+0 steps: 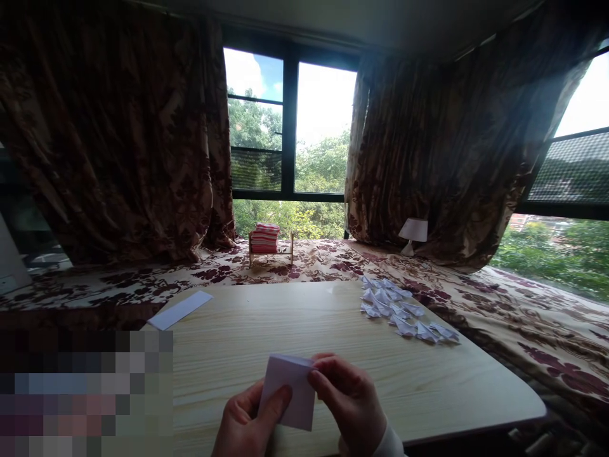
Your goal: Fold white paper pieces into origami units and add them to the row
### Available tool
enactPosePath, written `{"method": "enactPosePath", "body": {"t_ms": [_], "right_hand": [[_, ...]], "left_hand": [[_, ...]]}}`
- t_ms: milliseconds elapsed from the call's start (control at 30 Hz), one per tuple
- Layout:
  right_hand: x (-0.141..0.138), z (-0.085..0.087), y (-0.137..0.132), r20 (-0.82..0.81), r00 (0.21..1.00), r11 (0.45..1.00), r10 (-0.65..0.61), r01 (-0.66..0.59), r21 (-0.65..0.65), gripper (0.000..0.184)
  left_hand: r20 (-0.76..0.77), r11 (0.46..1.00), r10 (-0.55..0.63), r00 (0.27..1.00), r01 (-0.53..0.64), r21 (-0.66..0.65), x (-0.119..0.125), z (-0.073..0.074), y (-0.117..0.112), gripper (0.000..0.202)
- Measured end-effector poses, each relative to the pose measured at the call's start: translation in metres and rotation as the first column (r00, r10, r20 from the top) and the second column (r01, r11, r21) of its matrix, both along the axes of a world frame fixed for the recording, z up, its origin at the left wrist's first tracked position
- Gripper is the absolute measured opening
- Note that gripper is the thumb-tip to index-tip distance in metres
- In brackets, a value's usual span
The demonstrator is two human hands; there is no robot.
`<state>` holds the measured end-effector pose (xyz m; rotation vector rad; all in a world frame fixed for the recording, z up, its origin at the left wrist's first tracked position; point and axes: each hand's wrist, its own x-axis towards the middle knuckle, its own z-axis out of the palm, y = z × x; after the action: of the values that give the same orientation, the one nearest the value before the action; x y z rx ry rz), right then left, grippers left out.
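Note:
A small folded sheet of white paper point(291, 390) is held upright over the near edge of the light wooden table point(295, 324). My left hand point(247, 422) grips its lower left side, thumb pressed on the front. My right hand point(349, 400) pinches its upper right edge between thumb and fingers. Both hands are closed on the paper.
Several folded white paper pieces point(404, 311) lie in a cluster on the table's right far side. A white paper strip point(181, 309) lies at the far left corner. Behind the table, a floral cushioned ledge holds a small wooden rack with striped cloth point(269, 241) and a small white lamp point(413, 233).

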<state>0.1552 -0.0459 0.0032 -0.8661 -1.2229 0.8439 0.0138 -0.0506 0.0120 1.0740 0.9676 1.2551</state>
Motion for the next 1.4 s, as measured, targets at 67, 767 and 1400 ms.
{"method": "enactPosePath", "body": {"t_ms": [67, 767, 1400], "right_hand": [[-0.001, -0.003, 0.000, 0.036, 0.999, 0.999, -0.029, 0.029, 0.023, 0.018], [-0.006, 0.005, -0.005, -0.064, 0.998, 0.998, -0.017, 0.020, 0.052, 0.009], [-0.008, 0.006, -0.007, -0.071, 0.997, 0.998, 0.029, -0.033, -0.057, 0.017]], "left_hand": [[0.001, 1.000, 0.004, 1.000, -0.004, 0.011, 0.000, -0.001, 0.001, 0.034], [0.077, 0.987, 0.101, 0.992, -0.110, 0.114, 0.002, 0.014, 0.001, 0.020], [-0.048, 0.958, 0.105, 0.993, -0.088, 0.274, -0.009, 0.004, 0.003, 0.013]]}}
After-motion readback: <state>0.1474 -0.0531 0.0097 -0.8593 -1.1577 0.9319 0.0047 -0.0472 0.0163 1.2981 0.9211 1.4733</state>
